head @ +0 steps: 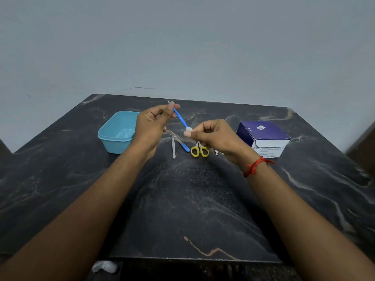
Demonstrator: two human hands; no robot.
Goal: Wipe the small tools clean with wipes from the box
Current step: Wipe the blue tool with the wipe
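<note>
Crumpled white wad (104, 266) sits below surface's (182, 199) near edge. Mid-air over surface, left grip (151, 124) pinches blue-handled tool (180, 117) at top; right grip (215, 136) pinches wipe (188, 129) round its lower end. Risk: fingertip hold only, so hard stroke w/ wipe could yank tool loose onto scissors (199, 151).

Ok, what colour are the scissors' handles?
Yellow; the scissors show best in the head view.

Bare forearms; red thread bracelet (256, 165) on right wrist.
</note>
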